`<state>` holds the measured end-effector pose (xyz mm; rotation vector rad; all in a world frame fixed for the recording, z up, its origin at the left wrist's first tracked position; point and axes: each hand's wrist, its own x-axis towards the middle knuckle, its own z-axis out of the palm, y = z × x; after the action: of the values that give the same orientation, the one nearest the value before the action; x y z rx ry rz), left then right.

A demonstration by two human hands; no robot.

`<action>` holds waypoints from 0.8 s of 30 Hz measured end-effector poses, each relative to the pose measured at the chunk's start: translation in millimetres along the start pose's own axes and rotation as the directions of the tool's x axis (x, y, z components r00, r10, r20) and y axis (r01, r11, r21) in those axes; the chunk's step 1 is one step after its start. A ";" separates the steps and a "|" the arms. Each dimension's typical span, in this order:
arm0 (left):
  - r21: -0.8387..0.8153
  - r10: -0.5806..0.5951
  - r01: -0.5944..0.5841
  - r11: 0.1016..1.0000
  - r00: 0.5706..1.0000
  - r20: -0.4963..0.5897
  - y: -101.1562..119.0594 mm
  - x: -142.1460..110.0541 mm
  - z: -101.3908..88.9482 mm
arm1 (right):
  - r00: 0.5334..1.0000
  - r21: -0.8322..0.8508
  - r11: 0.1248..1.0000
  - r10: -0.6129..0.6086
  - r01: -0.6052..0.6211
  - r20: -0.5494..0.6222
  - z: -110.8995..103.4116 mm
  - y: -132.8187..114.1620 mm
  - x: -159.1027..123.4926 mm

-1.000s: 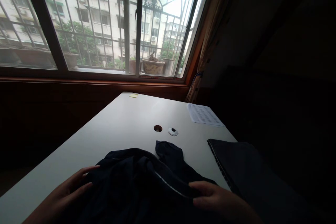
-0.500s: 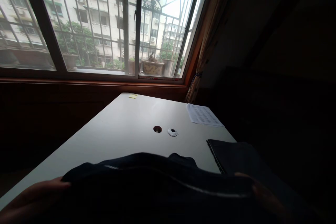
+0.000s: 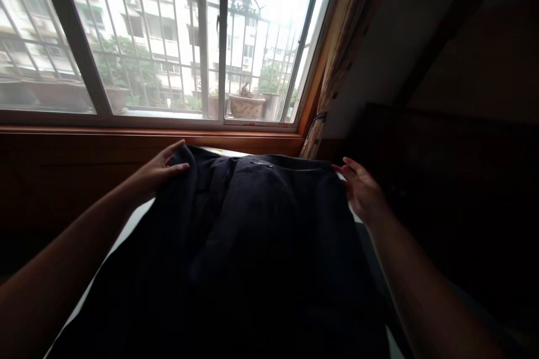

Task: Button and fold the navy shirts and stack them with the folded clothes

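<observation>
A dark navy garment point(image 3: 269, 219) spreads from the far part of the table toward me, its top edge stretched between my hands. A small pale mark, perhaps a label, shows near that edge. My left hand point(image 3: 158, 176) pinches the far left corner between thumb and fingers. At the far right corner, my right hand point(image 3: 364, 190) grips the edge with its fingertips, some fingers raised. The garment's lower part fades into shadow, so its exact kind is hard to tell.
The white table point(image 3: 138, 216) shows only in strips around the garment. Beside my right forearm lies another dark cloth point(image 3: 368, 249), mostly covered. Beyond the table are a barred window point(image 3: 168, 39), its wooden sill point(image 3: 147, 137) and a tied curtain point(image 3: 314, 134).
Both hands have moved forward and inward, carrying the garment's edge from close to me to the table's far side. It now covers the table's holes and the printed paper.
</observation>
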<state>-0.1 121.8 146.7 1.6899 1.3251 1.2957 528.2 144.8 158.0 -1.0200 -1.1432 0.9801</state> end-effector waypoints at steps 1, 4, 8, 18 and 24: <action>-0.049 -0.038 0.039 0.998 0.999 0.020 -10.9 0.6 7.4 | 1.000 -0.008 1.000 0.020 -0.020 -0.004 0.1 15.3 0.3; 0.110 -0.196 0.192 0.975 0.980 0.033 -68.1 -19.9 27.4 | 0.982 -0.164 0.970 0.185 -0.179 0.025 -10.8 66.1 -19.3; 0.340 -0.167 0.102 0.935 0.971 0.169 -140.2 -76.2 36.3 | 0.913 -0.513 0.805 0.398 -0.298 0.094 -36.7 116.1 -67.9; 0.734 -0.204 0.115 0.670 0.978 0.033 -152.2 -173.5 -0.7 | 0.720 -0.692 0.639 0.648 -0.336 0.249 -75.7 108.5 -180.6; 0.657 -0.276 0.174 0.734 0.960 0.054 -150.4 -174.6 -11.4 | 0.809 -0.561 0.758 0.536 -0.333 0.244 -77.4 93.4 -182.7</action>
<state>-64.0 0.5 -38.9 1.9277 1.9643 0.5629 569.9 -17.2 16.2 -1.6191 -1.5781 1.3526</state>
